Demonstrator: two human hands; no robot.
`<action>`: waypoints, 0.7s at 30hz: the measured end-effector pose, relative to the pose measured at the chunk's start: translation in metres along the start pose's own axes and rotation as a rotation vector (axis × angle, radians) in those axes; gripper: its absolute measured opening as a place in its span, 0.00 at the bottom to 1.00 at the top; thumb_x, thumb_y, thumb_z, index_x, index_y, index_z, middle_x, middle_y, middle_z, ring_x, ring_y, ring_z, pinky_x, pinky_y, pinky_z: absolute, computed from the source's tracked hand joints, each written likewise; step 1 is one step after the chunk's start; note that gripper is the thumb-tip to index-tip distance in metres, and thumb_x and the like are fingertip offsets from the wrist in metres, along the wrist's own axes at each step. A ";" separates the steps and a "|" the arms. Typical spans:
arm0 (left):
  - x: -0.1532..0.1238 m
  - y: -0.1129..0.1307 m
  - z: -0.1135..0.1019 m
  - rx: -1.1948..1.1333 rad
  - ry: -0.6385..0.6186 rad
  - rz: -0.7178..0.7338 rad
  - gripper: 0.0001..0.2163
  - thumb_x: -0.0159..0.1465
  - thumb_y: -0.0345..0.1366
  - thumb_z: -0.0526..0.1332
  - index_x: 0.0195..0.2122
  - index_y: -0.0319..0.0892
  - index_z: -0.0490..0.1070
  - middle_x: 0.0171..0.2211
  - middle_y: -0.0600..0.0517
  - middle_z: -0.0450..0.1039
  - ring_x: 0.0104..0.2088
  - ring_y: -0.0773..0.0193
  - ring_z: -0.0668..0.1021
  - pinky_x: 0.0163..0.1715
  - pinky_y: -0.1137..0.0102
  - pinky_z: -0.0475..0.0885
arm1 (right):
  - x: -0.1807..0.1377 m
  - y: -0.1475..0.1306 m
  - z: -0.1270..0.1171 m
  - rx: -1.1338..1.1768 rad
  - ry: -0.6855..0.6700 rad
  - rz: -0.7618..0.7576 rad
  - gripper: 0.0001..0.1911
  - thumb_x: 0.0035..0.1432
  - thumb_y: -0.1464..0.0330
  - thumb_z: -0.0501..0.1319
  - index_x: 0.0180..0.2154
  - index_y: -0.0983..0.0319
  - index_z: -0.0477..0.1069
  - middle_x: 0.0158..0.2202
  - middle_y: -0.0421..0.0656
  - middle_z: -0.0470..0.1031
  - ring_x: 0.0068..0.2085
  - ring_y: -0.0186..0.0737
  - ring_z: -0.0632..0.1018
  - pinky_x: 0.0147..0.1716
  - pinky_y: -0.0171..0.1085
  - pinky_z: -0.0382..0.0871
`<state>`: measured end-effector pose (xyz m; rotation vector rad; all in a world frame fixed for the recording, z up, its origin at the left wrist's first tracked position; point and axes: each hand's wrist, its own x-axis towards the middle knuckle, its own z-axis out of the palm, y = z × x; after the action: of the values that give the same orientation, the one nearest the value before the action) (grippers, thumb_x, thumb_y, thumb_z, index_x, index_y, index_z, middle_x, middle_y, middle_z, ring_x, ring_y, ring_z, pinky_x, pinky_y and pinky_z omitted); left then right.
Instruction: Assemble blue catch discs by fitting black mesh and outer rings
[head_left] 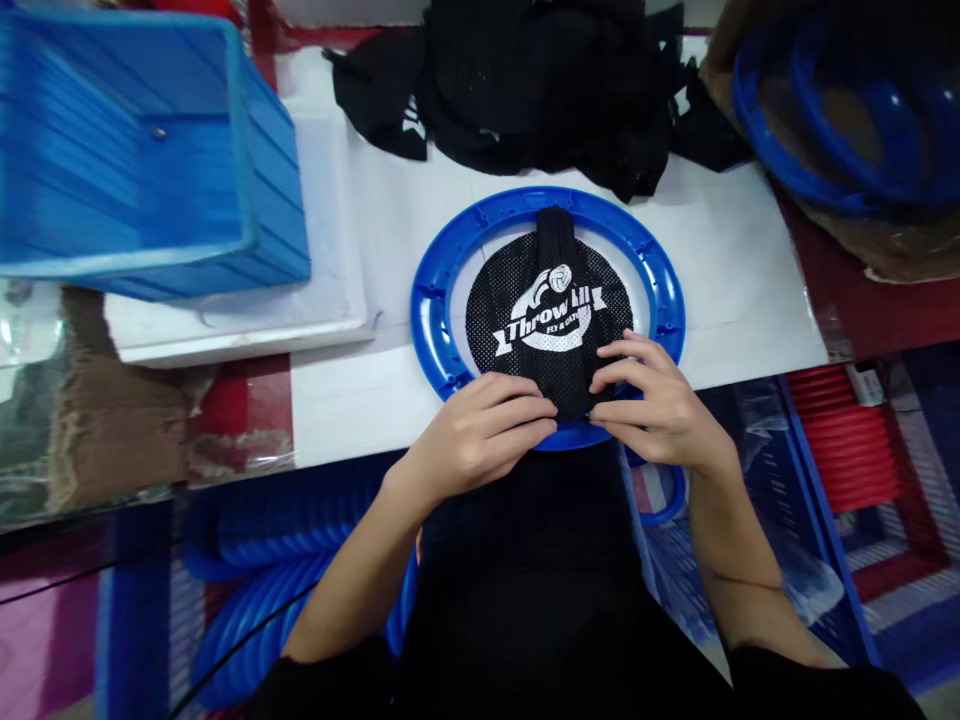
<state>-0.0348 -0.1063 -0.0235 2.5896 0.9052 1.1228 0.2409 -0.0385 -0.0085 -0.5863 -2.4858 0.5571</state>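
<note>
Black net [551, 315] inside blue ring [431, 300] on white tabletop [742, 290], left hand [480, 435] and right hand [656, 405] pinching its near edge, side by side

Bare white tabletop [750, 290] right of ring [435, 300]; blue crate [150, 150] blocks left, black fabric pile [525, 90] behind.

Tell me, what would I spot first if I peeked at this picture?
First the blue ring in the middle of the white table, with a black mesh bearing white letters lying inside it. The left hand and right hand pinch the mesh at the ring's near edge. A blue crate sits far left, and a pile of black cloth lies at the back.
</note>
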 end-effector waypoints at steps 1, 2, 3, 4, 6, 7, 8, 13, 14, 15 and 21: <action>0.002 0.003 -0.003 0.045 -0.023 0.022 0.07 0.73 0.24 0.62 0.47 0.39 0.78 0.45 0.46 0.86 0.48 0.53 0.84 0.46 0.57 0.82 | 0.000 0.000 0.001 -0.016 0.006 -0.011 0.09 0.67 0.73 0.67 0.36 0.55 0.84 0.44 0.44 0.82 0.60 0.54 0.78 0.67 0.64 0.70; 0.004 0.008 -0.005 0.100 -0.045 0.038 0.07 0.74 0.24 0.61 0.47 0.38 0.78 0.44 0.45 0.86 0.48 0.52 0.84 0.47 0.57 0.82 | 0.000 -0.001 0.001 -0.029 0.012 -0.021 0.09 0.67 0.74 0.67 0.36 0.55 0.84 0.44 0.45 0.82 0.60 0.53 0.78 0.67 0.63 0.70; 0.007 0.012 -0.008 0.160 -0.065 0.047 0.06 0.74 0.24 0.61 0.45 0.37 0.78 0.44 0.45 0.86 0.48 0.51 0.84 0.48 0.56 0.82 | 0.000 -0.001 0.002 -0.038 0.018 -0.026 0.09 0.67 0.74 0.67 0.36 0.56 0.84 0.44 0.45 0.82 0.60 0.53 0.78 0.66 0.63 0.71; 0.010 0.017 -0.010 0.218 -0.084 0.051 0.06 0.74 0.23 0.61 0.44 0.36 0.78 0.44 0.44 0.86 0.49 0.51 0.84 0.50 0.55 0.81 | -0.001 0.000 0.002 -0.044 0.023 -0.027 0.09 0.67 0.74 0.67 0.36 0.56 0.83 0.44 0.45 0.82 0.60 0.53 0.78 0.66 0.62 0.71; 0.013 0.024 -0.011 0.299 -0.108 0.046 0.07 0.74 0.23 0.60 0.42 0.37 0.78 0.44 0.44 0.85 0.49 0.51 0.84 0.51 0.54 0.81 | -0.001 0.000 0.002 -0.049 0.024 -0.022 0.09 0.67 0.74 0.67 0.36 0.56 0.83 0.44 0.45 0.81 0.60 0.53 0.78 0.66 0.62 0.72; 0.012 0.026 -0.010 0.309 -0.108 0.033 0.08 0.75 0.23 0.59 0.42 0.37 0.78 0.44 0.44 0.85 0.49 0.51 0.84 0.49 0.55 0.81 | -0.001 0.000 0.002 -0.049 0.024 -0.018 0.09 0.67 0.74 0.67 0.36 0.56 0.83 0.44 0.45 0.81 0.60 0.54 0.78 0.65 0.62 0.72; 0.011 0.027 -0.008 0.297 -0.095 0.013 0.08 0.75 0.24 0.59 0.42 0.38 0.77 0.44 0.45 0.85 0.48 0.51 0.84 0.47 0.56 0.81 | -0.001 0.000 0.002 -0.048 0.025 -0.015 0.09 0.67 0.74 0.67 0.36 0.56 0.84 0.44 0.45 0.82 0.60 0.54 0.77 0.65 0.62 0.72; -0.009 0.023 0.010 0.078 0.096 -0.144 0.06 0.73 0.24 0.63 0.47 0.38 0.76 0.44 0.44 0.84 0.47 0.53 0.83 0.44 0.58 0.81 | -0.001 0.000 0.004 -0.028 0.030 -0.022 0.09 0.68 0.72 0.68 0.36 0.55 0.84 0.44 0.45 0.82 0.60 0.54 0.78 0.64 0.64 0.72; -0.011 0.023 0.012 0.051 0.119 -0.173 0.06 0.72 0.24 0.64 0.47 0.38 0.76 0.45 0.44 0.84 0.47 0.53 0.83 0.45 0.58 0.81 | -0.001 0.000 0.004 -0.023 0.028 -0.023 0.09 0.68 0.72 0.68 0.36 0.54 0.84 0.44 0.44 0.82 0.60 0.54 0.78 0.64 0.64 0.72; -0.012 0.023 0.012 0.040 0.123 -0.200 0.06 0.72 0.24 0.65 0.47 0.38 0.76 0.45 0.44 0.84 0.48 0.53 0.83 0.47 0.57 0.81 | -0.001 0.001 0.004 -0.019 0.028 -0.023 0.09 0.68 0.72 0.68 0.36 0.54 0.84 0.44 0.44 0.82 0.60 0.54 0.78 0.64 0.64 0.72; 0.010 0.035 -0.004 0.190 -0.106 -0.323 0.05 0.73 0.26 0.64 0.43 0.40 0.80 0.48 0.43 0.83 0.54 0.46 0.81 0.51 0.52 0.80 | -0.002 0.003 0.006 -0.019 0.028 -0.018 0.09 0.68 0.71 0.68 0.36 0.53 0.84 0.44 0.44 0.82 0.60 0.55 0.78 0.64 0.65 0.72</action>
<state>-0.0161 -0.1288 -0.0010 2.4897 1.4023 0.8408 0.2398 -0.0387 -0.0158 -0.5745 -2.4698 0.5149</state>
